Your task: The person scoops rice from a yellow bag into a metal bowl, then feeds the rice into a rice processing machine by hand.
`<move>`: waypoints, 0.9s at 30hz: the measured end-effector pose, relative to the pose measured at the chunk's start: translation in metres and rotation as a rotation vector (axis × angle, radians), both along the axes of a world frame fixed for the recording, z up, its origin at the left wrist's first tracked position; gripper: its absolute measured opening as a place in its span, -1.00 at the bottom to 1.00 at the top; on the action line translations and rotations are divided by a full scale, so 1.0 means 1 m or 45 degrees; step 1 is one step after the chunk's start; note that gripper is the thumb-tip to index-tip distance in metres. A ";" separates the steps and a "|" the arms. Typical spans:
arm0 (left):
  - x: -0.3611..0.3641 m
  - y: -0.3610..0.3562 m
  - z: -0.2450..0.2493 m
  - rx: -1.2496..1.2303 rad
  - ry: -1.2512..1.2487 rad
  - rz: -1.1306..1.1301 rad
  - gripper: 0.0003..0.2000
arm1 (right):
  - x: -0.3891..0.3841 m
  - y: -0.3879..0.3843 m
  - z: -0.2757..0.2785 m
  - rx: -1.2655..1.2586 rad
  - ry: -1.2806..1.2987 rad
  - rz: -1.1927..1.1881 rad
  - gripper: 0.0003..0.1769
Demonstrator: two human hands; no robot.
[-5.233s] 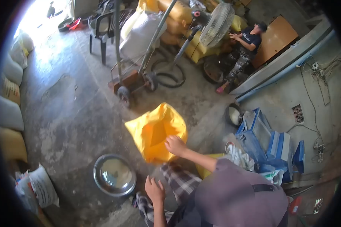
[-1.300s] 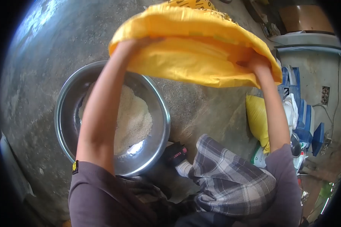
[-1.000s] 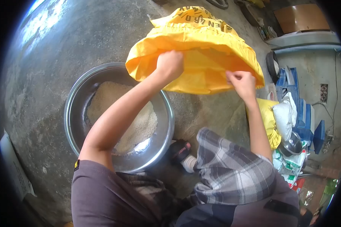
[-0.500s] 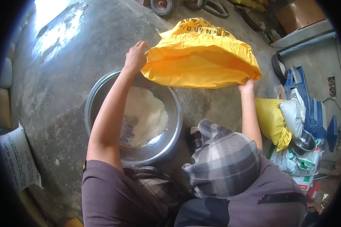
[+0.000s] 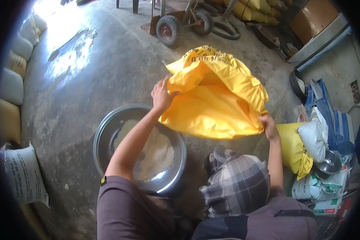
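Grey concrete floor (image 5: 88, 88) runs under me, stained and sunlit toward its far left corner, with a wheeled trolley (image 5: 176, 20) at its far edge. Half a second ago I held the yellow sack (image 5: 212, 100) stretched wide and fairly flat between my hands; now it has sagged and crumpled, its black-printed end rising behind and its open edge drooping toward me. My hands have drawn closer together. My left hand (image 5: 162, 96), then at the sack's upper left corner, is now clenched on its left edge, just above the far rim of the steel basin (image 5: 104, 140). My right hand (image 5: 269, 125) is pinched shut on the sack's lower right corner, as it was. The sack hangs in the air over the floor, overlapping the basin's far right rim in this view. It is bright yellow woven plastic, limp and deeply creased. The pale grain (image 5: 158, 154) lies heaped in the basin as before. A white printed bag (image 5: 24, 176) stands at the floor's left edge.
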State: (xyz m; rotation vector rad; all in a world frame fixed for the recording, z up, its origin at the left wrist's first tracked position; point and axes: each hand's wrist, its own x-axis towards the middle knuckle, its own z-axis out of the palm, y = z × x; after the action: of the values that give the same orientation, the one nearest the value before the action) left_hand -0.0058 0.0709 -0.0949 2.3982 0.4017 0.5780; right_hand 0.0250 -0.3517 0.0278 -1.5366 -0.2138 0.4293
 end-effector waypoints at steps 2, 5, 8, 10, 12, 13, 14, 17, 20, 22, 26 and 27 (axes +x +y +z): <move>0.032 0.000 -0.029 -0.645 -0.002 0.003 -0.55 | -0.010 0.006 0.015 -0.649 -0.422 -0.055 -0.59; 0.049 0.004 0.033 -2.011 0.002 -0.028 -0.67 | 0.029 -0.014 0.000 -0.048 -0.327 -0.459 -0.58; 0.064 0.011 0.127 -1.949 0.109 -0.233 -0.68 | 0.090 -0.027 0.038 0.448 -0.097 -0.580 -0.53; 0.091 0.007 0.166 -1.961 0.113 -0.287 -0.71 | 0.143 -0.050 0.061 1.004 -0.019 -0.050 -0.48; 0.123 0.001 0.181 -2.001 0.013 -0.399 -0.71 | 0.177 -0.058 0.069 1.108 -0.057 0.039 -0.47; 0.143 -0.002 0.185 -2.051 -0.069 -0.533 -0.72 | 0.192 -0.063 0.071 1.198 -0.105 0.105 -0.46; 0.164 0.000 0.181 -2.104 -0.128 -0.628 -0.73 | 0.223 -0.100 0.041 1.222 -0.112 0.102 -0.46; 0.189 -0.045 0.182 -2.278 -0.415 -0.888 -0.75 | 0.263 -0.085 -0.067 1.013 0.112 -0.123 -0.45; 0.223 -0.040 0.079 -2.107 -0.379 -0.454 -0.68 | 0.260 -0.072 -0.180 0.792 0.336 -0.274 -0.44; 0.222 -0.001 0.050 -1.935 -0.273 -0.185 -0.63 | 0.214 -0.064 -0.128 0.462 0.647 -0.355 -0.43; 0.142 0.024 0.112 -1.235 0.567 0.124 -0.49 | 0.191 -0.126 -0.068 -0.761 0.415 -0.090 -0.27; 0.136 0.019 0.123 -0.892 0.211 0.185 -0.46 | 0.188 -0.125 -0.034 -0.897 0.100 -0.205 -0.24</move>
State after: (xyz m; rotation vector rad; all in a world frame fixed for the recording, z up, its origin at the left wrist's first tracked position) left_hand 0.1305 0.0900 0.0283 1.7514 0.7197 0.2369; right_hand 0.2127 -0.4766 -0.0065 -2.2013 0.1439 0.4601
